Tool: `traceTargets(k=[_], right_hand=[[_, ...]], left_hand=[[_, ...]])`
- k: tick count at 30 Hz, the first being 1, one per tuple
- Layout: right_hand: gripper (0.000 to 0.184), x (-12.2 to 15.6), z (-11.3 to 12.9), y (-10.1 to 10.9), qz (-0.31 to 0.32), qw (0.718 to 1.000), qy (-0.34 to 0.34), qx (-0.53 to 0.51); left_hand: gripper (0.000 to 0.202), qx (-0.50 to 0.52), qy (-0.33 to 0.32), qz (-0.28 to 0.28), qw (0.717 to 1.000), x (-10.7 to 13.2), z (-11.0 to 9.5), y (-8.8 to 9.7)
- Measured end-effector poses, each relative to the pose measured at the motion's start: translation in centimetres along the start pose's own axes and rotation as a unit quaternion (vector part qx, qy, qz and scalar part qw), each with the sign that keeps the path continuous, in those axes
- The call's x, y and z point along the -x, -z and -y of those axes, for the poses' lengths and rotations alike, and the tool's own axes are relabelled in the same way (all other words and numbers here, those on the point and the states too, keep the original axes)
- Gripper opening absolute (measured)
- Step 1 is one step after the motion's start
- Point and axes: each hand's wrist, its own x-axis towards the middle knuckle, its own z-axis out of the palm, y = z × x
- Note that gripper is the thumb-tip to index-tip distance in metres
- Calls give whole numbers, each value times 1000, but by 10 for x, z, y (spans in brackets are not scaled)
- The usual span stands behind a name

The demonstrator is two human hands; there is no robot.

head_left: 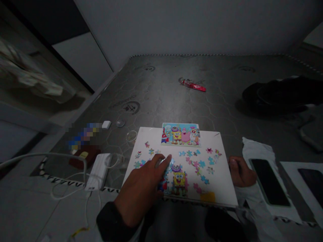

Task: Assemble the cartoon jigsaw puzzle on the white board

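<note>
From here I see a grey quilted mattress filling the middle of the scene and running toward a plain pale wall at the far side. On the left stand a white cabinet door and a glossy reflective panel, with pale floor tiles near me, all in dim light

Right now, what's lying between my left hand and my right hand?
In the head view, your left hand and right hand have the white puzzle board between them, carrying a part-built SpongeBob figure and loose blue and pink jigsaw pieces.
</note>
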Motion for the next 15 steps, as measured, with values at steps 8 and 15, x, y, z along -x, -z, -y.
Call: traceTargets(k=[8, 15], right_hand=[[32, 0, -1, 0, -6, 1000, 16, -1], [33, 1, -1, 0, -5, 1000, 24, -4]], left_hand=[[103, 10, -8, -14, 1000, 3, 0, -2], [102, 9, -11, -24, 1000, 5, -2, 0]])
